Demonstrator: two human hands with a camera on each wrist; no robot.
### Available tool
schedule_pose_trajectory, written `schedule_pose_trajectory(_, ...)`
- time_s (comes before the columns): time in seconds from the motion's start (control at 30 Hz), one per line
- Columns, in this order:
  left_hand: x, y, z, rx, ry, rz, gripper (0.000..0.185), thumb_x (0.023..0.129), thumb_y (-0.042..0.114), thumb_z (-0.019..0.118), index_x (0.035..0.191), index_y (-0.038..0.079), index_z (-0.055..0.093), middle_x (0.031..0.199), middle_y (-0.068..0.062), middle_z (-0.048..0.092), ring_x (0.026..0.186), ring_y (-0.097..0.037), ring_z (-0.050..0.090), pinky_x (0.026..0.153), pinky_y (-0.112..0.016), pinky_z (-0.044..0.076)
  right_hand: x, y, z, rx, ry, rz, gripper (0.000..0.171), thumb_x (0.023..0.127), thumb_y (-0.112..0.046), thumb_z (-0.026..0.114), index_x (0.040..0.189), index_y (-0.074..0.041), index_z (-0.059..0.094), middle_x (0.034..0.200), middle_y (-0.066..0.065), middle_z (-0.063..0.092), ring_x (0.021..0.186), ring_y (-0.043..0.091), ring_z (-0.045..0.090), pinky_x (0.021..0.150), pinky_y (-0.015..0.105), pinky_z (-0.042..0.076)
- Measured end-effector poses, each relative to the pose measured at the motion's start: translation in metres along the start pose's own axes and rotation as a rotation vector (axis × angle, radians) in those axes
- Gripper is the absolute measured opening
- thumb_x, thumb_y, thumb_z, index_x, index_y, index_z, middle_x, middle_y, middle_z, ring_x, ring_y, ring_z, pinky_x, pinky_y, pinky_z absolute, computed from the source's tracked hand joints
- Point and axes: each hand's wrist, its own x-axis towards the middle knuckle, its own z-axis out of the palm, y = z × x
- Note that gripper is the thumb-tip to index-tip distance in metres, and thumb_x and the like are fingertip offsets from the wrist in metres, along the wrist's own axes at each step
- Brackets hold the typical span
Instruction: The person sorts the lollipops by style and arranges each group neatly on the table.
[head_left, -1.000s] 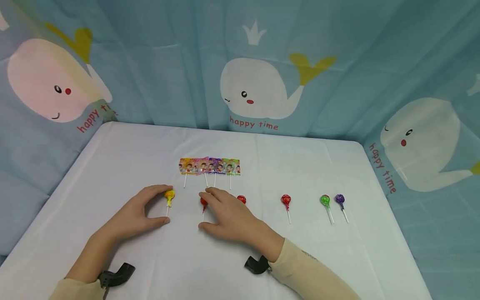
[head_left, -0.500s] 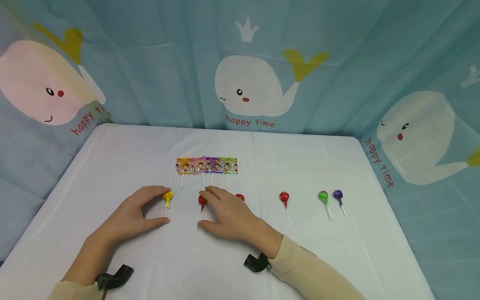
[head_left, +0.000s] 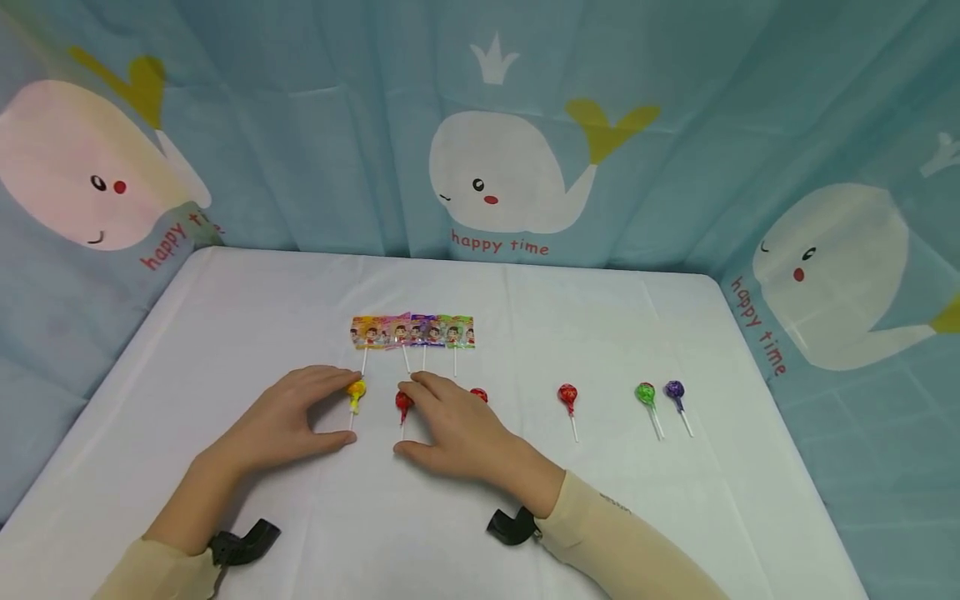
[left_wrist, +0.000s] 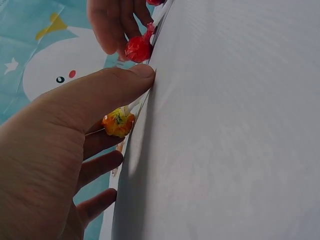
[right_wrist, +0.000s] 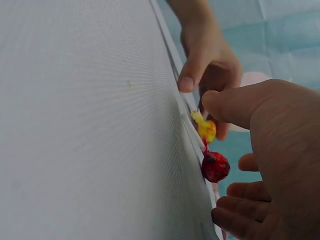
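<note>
A yellow lollipop (head_left: 356, 392) (left_wrist: 118, 124) lies on the white table (head_left: 225, 317). My left hand (head_left: 343, 410) pinches it end to end, index finger at the head and thumb at the tip of the stick. Just to its right lies a red lollipop (head_left: 403, 402) (right_wrist: 216, 167), which my right hand (head_left: 408, 419) grips the same way, fingers by the head and thumb (right_wrist: 215, 102) at the stick end. The two hands sit close together, thumbs a short gap apart.
A row of flat wrapped lollipops (head_left: 412, 332) lies just beyond the hands. To the right lie another red lollipop (head_left: 478, 394), half hidden by my right hand, then a red one (head_left: 567, 394), a green one (head_left: 645, 392) and a purple one (head_left: 674, 389). A whale-print curtain (head_left: 510, 167) surrounds the table.
My left hand has slid the yellow lollipop to the right, closer to the red one. The right hand and its red lollipop have stayed put.
</note>
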Motion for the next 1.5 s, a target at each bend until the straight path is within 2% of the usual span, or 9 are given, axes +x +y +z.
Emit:
schedule_pose_trajectory(0.17,0.004,0.001,0.004,-0.001,0.027,0.037,0.083,0.074,0.039,0.102,0.146,0.013,0.07,0.142,-0.005,0.071,0.133,-0.034,0.062,0.109,-0.061,0.047,0.001,0.001,0.001,0.003,-0.009,0.008,0.078,0.098,-0.053,0.077,0.158,-0.008,0.053,0.159,0.011,0.054,0.146,0.023,0.054,0.12,0.036,0.046)
schedule_pose_trajectory(0.53,0.003,0.001,0.01,-0.004,0.052,0.066,0.083,0.072,0.038,0.103,0.145,0.013,0.07,0.142,-0.002,0.07,0.133,-0.031,0.062,0.111,-0.054,0.045,0.002,0.002,0.002,-0.018,-0.001,-0.002,0.078,0.098,-0.052,0.078,0.156,-0.008,0.054,0.156,0.008,0.056,0.144,0.021,0.056,0.119,0.033,0.046)
schedule_pose_trajectory(0.73,0.0,-0.001,0.011,-0.024,0.057,0.05,0.086,0.073,0.04,0.103,0.147,0.015,0.069,0.144,0.0,0.069,0.135,-0.03,0.06,0.115,-0.045,0.042,0.002,0.001,0.001,-0.022,-0.013,-0.005,0.079,0.097,-0.051,0.079,0.157,-0.007,0.053,0.158,0.009,0.055,0.146,0.022,0.054,0.121,0.033,0.044)
schedule_pose_trajectory(0.9,-0.004,-0.001,0.012,-0.042,0.044,0.01,0.088,0.075,0.041,0.102,0.151,0.018,0.065,0.148,0.001,0.066,0.139,-0.029,0.058,0.119,-0.038,0.04,0.002,0.001,0.001,-0.025,-0.022,0.002,0.081,0.097,-0.051,0.08,0.158,-0.007,0.052,0.159,0.008,0.054,0.146,0.021,0.054,0.121,0.034,0.043)
schedule_pose_trajectory(1.17,-0.008,-0.001,0.014,-0.083,0.06,-0.026,0.087,0.076,0.034,0.102,0.152,0.02,0.063,0.148,0.002,0.065,0.14,-0.029,0.057,0.12,-0.035,0.037,0.003,-0.001,0.002,-0.037,-0.046,0.023,0.084,0.096,-0.054,0.081,0.16,-0.008,0.051,0.161,0.006,0.054,0.147,0.022,0.054,0.121,0.036,0.044)
schedule_pose_trajectory(1.5,-0.007,-0.003,0.018,-0.103,0.08,-0.008,0.084,0.074,0.034,0.103,0.149,0.021,0.066,0.145,0.005,0.067,0.139,-0.029,0.057,0.12,-0.037,0.034,0.005,-0.001,0.005,-0.094,-0.066,0.012,0.081,0.095,-0.054,0.081,0.157,-0.009,0.056,0.155,0.004,0.059,0.145,0.022,0.055,0.123,0.035,0.042)
